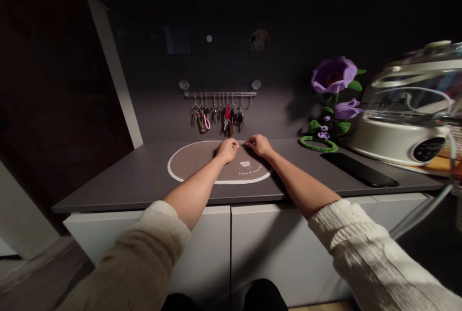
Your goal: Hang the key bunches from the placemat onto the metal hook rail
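Slip risk: small shiny bit point(246, 143) might drop if the pinch loosens; too small to identify.
Drag risk: a sweeping forearm point(197, 178) could ruck the mat point(195, 161).
Look: flat brown oval, pale rim, flower print near three o'clock, lettering near four.
Place: on counter point(119, 176), six o'clock from hanging keys point(227, 116).
Left hand point(227, 150): mat's one o'clock, fingers curled; grasp, cannot tell.
Right hand point(260, 145): two o'clock, fingertips apparently pinching shiny bit.

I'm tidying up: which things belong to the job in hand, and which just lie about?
Apparently in use: oval mat, under left hand; something tiny, at right hand; possibly the hanging keys.

Apparently aside: black phone, purple flowers, white appliance.
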{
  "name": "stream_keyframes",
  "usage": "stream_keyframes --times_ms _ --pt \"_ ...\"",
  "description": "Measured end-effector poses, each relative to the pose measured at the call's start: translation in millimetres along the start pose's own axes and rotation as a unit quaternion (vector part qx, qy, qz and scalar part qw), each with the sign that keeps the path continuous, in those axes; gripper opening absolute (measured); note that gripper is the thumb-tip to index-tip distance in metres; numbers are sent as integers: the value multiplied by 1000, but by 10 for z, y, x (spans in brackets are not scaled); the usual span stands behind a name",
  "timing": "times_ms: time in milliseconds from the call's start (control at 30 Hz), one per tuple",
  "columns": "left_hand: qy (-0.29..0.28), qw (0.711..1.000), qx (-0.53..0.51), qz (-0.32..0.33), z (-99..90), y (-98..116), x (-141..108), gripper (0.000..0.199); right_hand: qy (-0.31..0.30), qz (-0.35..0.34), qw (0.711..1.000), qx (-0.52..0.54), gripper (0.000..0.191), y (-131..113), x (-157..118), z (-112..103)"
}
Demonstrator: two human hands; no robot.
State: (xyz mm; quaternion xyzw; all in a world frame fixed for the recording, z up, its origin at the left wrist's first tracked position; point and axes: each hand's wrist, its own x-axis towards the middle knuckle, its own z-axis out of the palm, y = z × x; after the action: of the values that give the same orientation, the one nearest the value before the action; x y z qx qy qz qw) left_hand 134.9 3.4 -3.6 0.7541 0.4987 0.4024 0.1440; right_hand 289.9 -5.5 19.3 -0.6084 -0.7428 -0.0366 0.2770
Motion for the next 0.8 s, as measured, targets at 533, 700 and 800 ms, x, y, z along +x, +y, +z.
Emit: stream_keyframes --times_ms 533,700,800 --pt "41 996 -73 -7 -19 19 -7 16 51 -14 979 196 14 -32 -19 -73" --pt "50 996 -70 -1 -36 46 -20 16 73 -12 947 312 14 21 52 -5" --pt "49 996 -70 0 -35 47 -19 16 71 -3 918 390 14 11 59 15"
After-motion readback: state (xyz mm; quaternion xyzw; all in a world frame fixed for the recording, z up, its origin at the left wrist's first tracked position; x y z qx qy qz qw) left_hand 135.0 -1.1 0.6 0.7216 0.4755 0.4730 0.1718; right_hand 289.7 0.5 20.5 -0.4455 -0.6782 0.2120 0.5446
